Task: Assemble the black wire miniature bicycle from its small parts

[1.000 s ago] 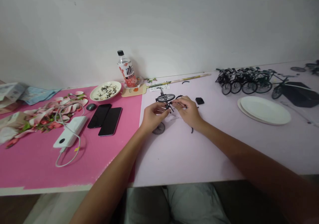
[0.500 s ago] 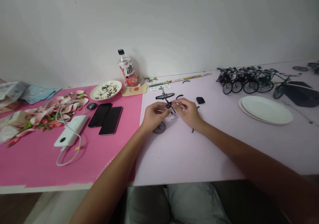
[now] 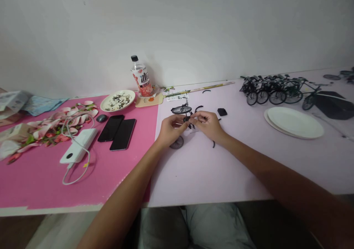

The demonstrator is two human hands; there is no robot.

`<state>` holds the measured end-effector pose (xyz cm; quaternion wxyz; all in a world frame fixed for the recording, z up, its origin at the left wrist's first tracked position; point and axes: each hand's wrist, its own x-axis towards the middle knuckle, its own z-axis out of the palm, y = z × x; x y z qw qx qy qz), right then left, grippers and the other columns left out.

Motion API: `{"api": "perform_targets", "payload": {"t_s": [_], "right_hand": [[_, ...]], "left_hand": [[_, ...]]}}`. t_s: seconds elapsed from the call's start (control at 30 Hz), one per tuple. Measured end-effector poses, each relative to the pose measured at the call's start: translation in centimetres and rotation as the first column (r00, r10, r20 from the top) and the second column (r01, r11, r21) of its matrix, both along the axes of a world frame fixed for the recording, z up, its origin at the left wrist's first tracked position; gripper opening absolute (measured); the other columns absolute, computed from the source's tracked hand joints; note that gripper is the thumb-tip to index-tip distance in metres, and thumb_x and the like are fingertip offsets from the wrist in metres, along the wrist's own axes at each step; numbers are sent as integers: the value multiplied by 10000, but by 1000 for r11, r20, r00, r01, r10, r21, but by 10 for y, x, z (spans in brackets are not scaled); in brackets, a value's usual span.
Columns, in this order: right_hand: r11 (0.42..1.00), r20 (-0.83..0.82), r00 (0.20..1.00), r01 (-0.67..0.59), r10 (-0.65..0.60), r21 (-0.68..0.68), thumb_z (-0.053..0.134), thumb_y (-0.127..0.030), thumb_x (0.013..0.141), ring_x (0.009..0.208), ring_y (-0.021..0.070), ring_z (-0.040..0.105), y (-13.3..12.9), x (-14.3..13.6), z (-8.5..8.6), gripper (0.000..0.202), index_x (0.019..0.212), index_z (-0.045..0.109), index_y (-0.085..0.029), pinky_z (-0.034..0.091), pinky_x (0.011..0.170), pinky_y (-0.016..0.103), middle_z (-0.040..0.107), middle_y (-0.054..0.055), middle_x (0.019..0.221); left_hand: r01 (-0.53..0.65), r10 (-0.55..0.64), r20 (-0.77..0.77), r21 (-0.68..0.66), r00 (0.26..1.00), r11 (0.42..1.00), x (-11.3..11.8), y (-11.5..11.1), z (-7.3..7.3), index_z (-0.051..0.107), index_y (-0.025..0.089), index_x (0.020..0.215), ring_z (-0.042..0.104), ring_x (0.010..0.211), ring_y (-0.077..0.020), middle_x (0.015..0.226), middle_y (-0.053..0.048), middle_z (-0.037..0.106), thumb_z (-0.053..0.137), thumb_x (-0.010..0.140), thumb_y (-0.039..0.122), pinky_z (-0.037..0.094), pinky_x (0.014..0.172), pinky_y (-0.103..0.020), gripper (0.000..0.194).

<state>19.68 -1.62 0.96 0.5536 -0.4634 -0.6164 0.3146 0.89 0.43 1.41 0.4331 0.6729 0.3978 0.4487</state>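
Both hands meet over the pale table half around a small black model bicycle (image 3: 181, 110), whose spoked wheel sticks out beyond the fingers. My left hand (image 3: 172, 130) is closed on its frame from the left. From the right, my right hand (image 3: 209, 126) pinches at the same frame, fingertips nearly touching the left ones; any small part between them is hidden. A loose spoked wheel (image 3: 177, 142) lies below my left hand. Thin curved black pieces (image 3: 198, 108) and a small black block (image 3: 222, 111) rest around my right hand.
Several finished-looking model bicycles (image 3: 272, 90) stand at the back right, near white plates (image 3: 295, 122). To the left are two phones (image 3: 123, 134), a white power bank (image 3: 79, 145), a dish (image 3: 117, 100), a bottle (image 3: 142, 78) and petals (image 3: 55, 125).
The held bicycle has turned a little, so its upper wheel shows a wider face and sits slightly lower and left. Both hands stay closed around the frame, with the right fingertips slightly shifted left.
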Motion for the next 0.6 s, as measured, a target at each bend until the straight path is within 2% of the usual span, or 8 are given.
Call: {"api": "perform_targets", "payload": {"t_s": [0.1, 0.2, 0.27, 0.37, 0.5, 0.57, 0.6], "right_hand": [[999, -8, 1000, -26, 26, -35, 833, -587, 772, 557, 116, 301, -2, 2, 7, 387, 830, 788, -207, 295, 552, 288, 326, -72, 556], [992, -6, 995, -100, 100, -75, 800, -579, 797, 614, 140, 438, -4, 5, 14, 368, 842, 800, -214, 357, 568, 293, 567, -5, 642], [984, -9, 990, -142, 142, -105, 787, -573, 802, 652, 149, 499, -4, 8, 16, 367, 849, 808, -209, 385, 579, 292, 651, 24, 718], [977, -8, 987, -163, 163, -139, 788, -577, 797, 606, 132, 472, -4, 10, 18, 379, 876, 826, -208, 373, 553, 284, 627, 9, 669], [967, 13, 982, -181, 186, -177, 730, -621, 855, 530, 113, 363, -1, 16, 21, 430, 889, 836, -205, 313, 518, 288, 486, -27, 567], [984, 36, 994, -101, 107, -146, 639, -650, 922, 514, 119, 329, 2, 23, 24, 483, 929, 831, -206, 291, 515, 294, 415, -38, 547], [995, 54, 998, -17, 23, -98, 594, -656, 949, 511, 125, 325, 4, 27, 26, 503, 943, 826, -209, 286, 514, 297, 391, -40, 545]], "left_hand": [[18, -18, -12, -2, 1000, 1000, 0, 1, 0, 754, 156, 1034, 729, 847, -196, 970, -102, 776, 813, 812, 460, 593, 771, -320, 381], [33, -33, -7, 29, 999, 999, -1, 2, 0, 761, 168, 1011, 714, 818, -189, 935, -88, 769, 817, 809, 490, 586, 768, -324, 384], [42, -42, -9, 41, 999, 998, -2, 2, 0, 769, 175, 997, 710, 815, -189, 928, -85, 769, 811, 813, 504, 581, 774, -327, 380], [32, -32, -23, 44, 999, 999, -2, 2, 1, 778, 179, 979, 716, 826, -195, 949, -86, 777, 809, 807, 517, 586, 783, -330, 380], [0, 0, -6, 36, 1000, 999, -2, 3, 4, 779, 179, 954, 735, 862, -211, 966, -92, 791, 808, 802, 500, 602, 780, -330, 356], [-51, 51, 11, 33, 999, 998, -2, 5, 4, 777, 173, 949, 738, 868, -213, 982, -100, 795, 814, 796, 480, 599, 764, -322, 345], [-90, 89, 15, 31, 996, 995, -3, 6, 4, 776, 171, 959, 737, 861, -212, 989, -103, 796, 816, 794, 472, 594, 747, -316, 346]]}}
